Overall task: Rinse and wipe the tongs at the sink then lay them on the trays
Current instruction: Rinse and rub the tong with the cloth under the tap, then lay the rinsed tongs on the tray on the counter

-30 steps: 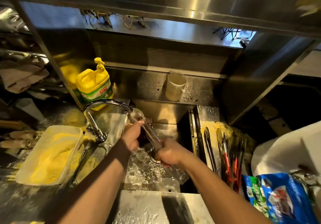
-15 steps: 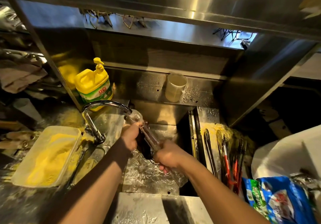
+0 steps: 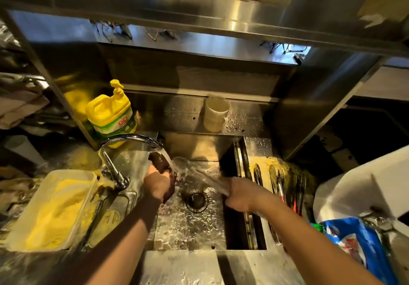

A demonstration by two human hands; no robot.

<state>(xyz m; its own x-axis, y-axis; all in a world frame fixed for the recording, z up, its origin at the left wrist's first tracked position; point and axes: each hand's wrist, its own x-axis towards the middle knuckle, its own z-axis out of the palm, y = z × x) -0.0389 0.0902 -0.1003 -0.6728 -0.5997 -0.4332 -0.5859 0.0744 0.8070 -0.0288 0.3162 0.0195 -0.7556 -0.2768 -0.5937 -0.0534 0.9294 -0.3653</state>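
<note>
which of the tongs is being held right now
The blurred tongs over the sink, gripped by the right hand. The other tongs lie untouched on the counter to the right.

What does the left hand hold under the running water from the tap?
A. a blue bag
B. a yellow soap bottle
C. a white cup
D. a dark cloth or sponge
D: the left hand grips a dark cloth or sponge under the water from the tap, over the sink.
</note>
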